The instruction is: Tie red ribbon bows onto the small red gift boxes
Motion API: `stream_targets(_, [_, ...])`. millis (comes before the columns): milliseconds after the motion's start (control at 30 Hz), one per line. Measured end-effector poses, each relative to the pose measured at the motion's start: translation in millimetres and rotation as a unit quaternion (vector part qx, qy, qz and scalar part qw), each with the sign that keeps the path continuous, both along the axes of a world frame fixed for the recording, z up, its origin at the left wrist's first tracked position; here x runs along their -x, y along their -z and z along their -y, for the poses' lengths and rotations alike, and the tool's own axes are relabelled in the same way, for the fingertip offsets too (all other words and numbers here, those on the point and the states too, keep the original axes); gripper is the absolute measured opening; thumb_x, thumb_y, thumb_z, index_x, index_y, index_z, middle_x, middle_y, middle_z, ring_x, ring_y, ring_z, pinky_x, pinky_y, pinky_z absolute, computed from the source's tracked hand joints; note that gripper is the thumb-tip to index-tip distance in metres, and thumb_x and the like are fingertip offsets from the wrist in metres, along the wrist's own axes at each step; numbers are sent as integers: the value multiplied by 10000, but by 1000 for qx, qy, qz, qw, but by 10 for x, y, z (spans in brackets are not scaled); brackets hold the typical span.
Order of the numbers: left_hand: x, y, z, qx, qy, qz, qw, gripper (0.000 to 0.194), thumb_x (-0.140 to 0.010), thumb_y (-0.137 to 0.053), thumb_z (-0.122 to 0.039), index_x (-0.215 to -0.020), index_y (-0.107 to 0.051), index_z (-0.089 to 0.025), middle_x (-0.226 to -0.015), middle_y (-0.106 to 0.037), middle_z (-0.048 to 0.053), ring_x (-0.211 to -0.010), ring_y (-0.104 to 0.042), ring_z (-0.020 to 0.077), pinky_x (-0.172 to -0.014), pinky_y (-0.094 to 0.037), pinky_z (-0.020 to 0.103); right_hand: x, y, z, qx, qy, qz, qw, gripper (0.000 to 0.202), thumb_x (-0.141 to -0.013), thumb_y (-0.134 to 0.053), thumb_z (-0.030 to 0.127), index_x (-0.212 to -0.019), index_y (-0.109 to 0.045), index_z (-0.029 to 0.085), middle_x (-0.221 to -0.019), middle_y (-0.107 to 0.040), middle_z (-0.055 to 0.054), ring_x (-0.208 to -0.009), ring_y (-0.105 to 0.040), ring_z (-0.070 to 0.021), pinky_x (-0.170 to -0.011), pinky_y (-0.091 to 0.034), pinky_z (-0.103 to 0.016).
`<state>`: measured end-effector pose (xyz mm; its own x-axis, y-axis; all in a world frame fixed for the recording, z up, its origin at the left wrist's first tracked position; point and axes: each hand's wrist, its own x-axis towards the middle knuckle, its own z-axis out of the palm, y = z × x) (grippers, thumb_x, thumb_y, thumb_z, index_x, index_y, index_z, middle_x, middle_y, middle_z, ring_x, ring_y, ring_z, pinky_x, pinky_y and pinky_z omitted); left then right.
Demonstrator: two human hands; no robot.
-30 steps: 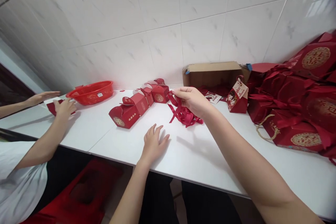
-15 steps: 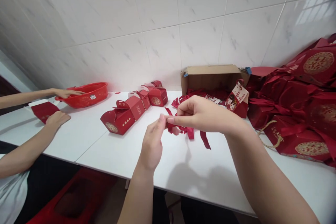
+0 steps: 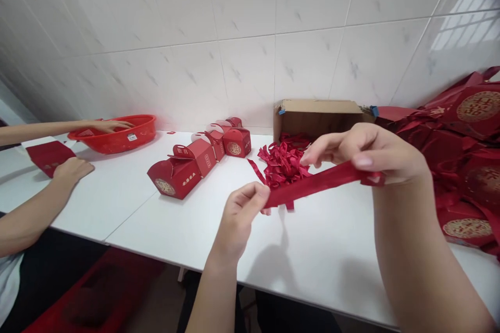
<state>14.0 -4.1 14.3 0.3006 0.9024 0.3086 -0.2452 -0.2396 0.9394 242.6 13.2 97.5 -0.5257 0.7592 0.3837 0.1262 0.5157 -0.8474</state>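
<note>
From the head view, a red ribbon [image 3: 320, 184] hangs between both hands: left hand [image 3: 242, 213] pinching its nine o'clock end, right hand [image 3: 375, 153] pinching near three, so neither is nearer, and the long axis tips slightly up rightward! Just behind, at twelve, sits the ribbon pile [image 3: 283, 164]; small boxes [image 3: 182, 177] line ten, a box heap [image 3: 466, 228] crowds three, nothing blocking between the hands.

ribbon [image 3: 316, 186]: left end hidden in left hand [image 3: 244, 213] | red boxes [image 3: 466, 161]: partly behind right hand [image 3: 375, 153], cut by right edge | cardboard box [image 3: 320, 106]: lower right behind same hand | basin label [image 3: 132, 137]: unreadably small | stool [image 3: 89, 296]: blurred, cut by bottom edge | co-worker's arms [image 3: 37, 208]: cut by left edge
</note>
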Motion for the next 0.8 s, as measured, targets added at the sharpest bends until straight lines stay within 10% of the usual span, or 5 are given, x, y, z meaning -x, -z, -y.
stream_targets(233, [-45,50,102,-68,125,60,988,296,-853,-502,-369,-636,-479,-168,-617,-457,9,-614,-484,140,-622,-378,300,221,-25,16,-21,222,-315,923,520,-869,-277,555,-488,-370,214,-588,-433,14,-609,-517,-114,-665,-490,-391])
stream_targets(533, [38,24,160,-134,127,60,981,392,-825,-497,-449,-542,-432,-185,-492,-478,13,-542,-539,170,-585,-420,337,62,-78,-66,48,101,-581,806,271,-866,-427,292,-756,-654,195,-822,-608,-26,-810,-608,-120,-698,-514,-280])
stream_targets(667, [95,-15,202,-146,43,-50,987,384,-883,-432,-372,-550,-432,-183,-409,-438,-26,-377,-408,94,-452,-328,251,-71,-91,-129,15,148,-625,766,333,-797,-360,166,-865,-683,119,-993,-634,-78,-892,-624,-123,-763,-531,-249])
stream_targets(800, [298,-38,266,-255,-113,-294,914,195,-795,-591,-238,-608,-616,-190,-460,-505,-15,-425,-421,91,-452,-327,233,-181,-130,-173,-52,238,-644,725,204,-741,-492,24,-792,-672,106,-893,-655,-45,-827,-634,-77,-758,-528,-161])
